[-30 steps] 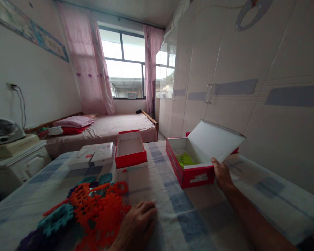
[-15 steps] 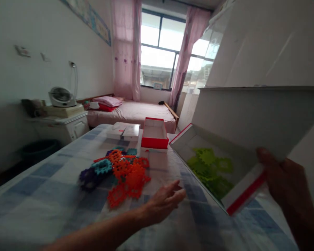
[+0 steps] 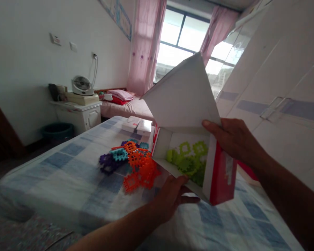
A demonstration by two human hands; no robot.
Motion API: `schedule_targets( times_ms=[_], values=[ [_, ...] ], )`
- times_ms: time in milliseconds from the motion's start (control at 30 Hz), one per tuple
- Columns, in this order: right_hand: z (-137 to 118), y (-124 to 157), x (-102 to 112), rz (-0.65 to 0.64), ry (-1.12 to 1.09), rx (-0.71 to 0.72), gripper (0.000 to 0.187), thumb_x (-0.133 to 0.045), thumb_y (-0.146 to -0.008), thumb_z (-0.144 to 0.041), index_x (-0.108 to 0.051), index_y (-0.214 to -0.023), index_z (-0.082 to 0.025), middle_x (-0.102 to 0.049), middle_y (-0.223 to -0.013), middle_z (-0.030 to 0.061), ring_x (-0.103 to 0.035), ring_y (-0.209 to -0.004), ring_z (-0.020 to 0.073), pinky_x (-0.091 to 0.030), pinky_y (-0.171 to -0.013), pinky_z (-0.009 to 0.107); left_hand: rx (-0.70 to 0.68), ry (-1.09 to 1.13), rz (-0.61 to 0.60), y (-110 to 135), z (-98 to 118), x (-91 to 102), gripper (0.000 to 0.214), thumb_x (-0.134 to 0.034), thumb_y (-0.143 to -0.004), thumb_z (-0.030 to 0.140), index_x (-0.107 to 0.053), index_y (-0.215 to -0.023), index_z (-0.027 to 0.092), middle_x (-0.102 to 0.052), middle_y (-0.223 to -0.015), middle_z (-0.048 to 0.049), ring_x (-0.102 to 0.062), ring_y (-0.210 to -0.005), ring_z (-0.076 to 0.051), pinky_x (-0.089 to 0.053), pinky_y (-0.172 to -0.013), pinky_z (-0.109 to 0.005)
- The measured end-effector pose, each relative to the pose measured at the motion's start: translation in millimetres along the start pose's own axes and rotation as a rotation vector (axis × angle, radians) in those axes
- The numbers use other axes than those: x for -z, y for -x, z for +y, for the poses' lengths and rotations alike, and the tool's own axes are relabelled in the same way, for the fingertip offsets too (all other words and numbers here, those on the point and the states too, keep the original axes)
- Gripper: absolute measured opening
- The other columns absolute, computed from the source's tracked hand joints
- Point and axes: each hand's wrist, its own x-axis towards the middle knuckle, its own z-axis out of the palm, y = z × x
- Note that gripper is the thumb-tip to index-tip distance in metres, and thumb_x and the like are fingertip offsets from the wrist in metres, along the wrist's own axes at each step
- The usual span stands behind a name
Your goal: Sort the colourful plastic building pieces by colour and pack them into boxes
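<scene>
A red and white cardboard box (image 3: 219, 174) is lifted above the table and tipped toward the left, its white lid (image 3: 183, 94) flipped up. Green plastic interlocking pieces (image 3: 188, 158) lie inside it. My right hand (image 3: 232, 139) grips the box's upper right edge, thumb on the rim. My left hand (image 3: 172, 197) holds the lower edge from beneath, fingers curled on it. Just left of the box a pile of orange, teal and purple interlocking pieces (image 3: 132, 162) lies on the blue-checked tablecloth (image 3: 68, 174).
Flat white boxes (image 3: 136, 124) lie at the table's far end. White wardrobe doors (image 3: 272, 87) run along the right. A white cabinet with a small fan (image 3: 81, 85) stands at the left wall, a dark bin (image 3: 57, 130) beside it. A bed (image 3: 125, 104) lies under the window.
The box has been lifted off the table and tilted left toward the pile. My left hand left the tabletop and took the box's lower edge. The view swung left.
</scene>
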Motion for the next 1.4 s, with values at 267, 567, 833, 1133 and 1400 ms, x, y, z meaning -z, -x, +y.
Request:
schedule_targets(
  times_ms=[267,567,833,1133,1400],
  values=[
    [-52.8,-52.1,-12.2,-0.022,0.395,0.444,0.032,-0.035,-0.088,-0.027,-0.064,-0.089,-0.016,-0.062,-0.073,0.0068,-0.052,-0.063,0.0170,-0.029,-0.057,0.029,-0.113,0.223,-0.072,-18.9,24.6,15.6,0.028,-0.055,-0.076,0.017,-0.059,-0.104,0.013,-0.069,-0.099,-0.0103,-0.067,-0.078,-0.020,-0.056,-0.068,-0.037],
    [-75.3,-59.7,-22.5,-0.022,0.443,0.519,0.034,-0.032,-0.089,-0.026,-0.065,-0.089,-0.015,-0.060,-0.070,0.0073,-0.053,-0.064,0.0178,-0.031,-0.056,0.029,-0.113,0.279,-0.073,-29.5,28.1,23.3,0.028,-0.051,-0.074,0.013,-0.059,-0.101,0.011,-0.069,-0.094,-0.0107,-0.067,-0.072,-0.019,-0.056,-0.068,-0.036],
    [-86.6,-58.2,-32.1,-0.016,0.462,0.460,0.035,-0.036,-0.090,-0.034,-0.065,-0.081,-0.016,-0.061,-0.065,0.0076,-0.056,-0.064,0.0208,-0.033,-0.057,0.029,-0.011,0.265,-0.134,-35.4,26.8,27.7,0.025,-0.045,-0.076,0.015,-0.063,-0.091,0.007,-0.070,-0.084,-0.0117,-0.066,-0.069,-0.016,-0.054,-0.068,-0.030],
    [-93.2,-51.0,-31.5,-0.013,0.440,0.398,0.039,-0.035,-0.091,-0.040,-0.063,-0.076,-0.017,-0.062,-0.065,0.0072,-0.057,-0.064,0.0200,-0.035,-0.057,0.028,-0.037,0.271,-0.173,-43.7,19.4,28.8,0.025,-0.045,-0.076,0.017,-0.063,-0.090,0.007,-0.070,-0.077,-0.0094,-0.067,-0.072,-0.018,-0.052,-0.079,-0.035],
    [-95.8,-34.8,-23.3,0.042,0.459,0.350,0.039,-0.034,-0.091,-0.039,-0.063,-0.080,-0.015,-0.063,-0.067,0.0090,-0.058,-0.060,0.0205,-0.034,-0.056,0.029,-0.094,0.223,-0.182,-44.7,12.2,26.5,0.020,-0.051,-0.072,0.020,-0.063,-0.085,0.010,-0.069,-0.075,-0.0090,-0.067,-0.071,-0.021,-0.052,-0.078,-0.038]
  ],
)
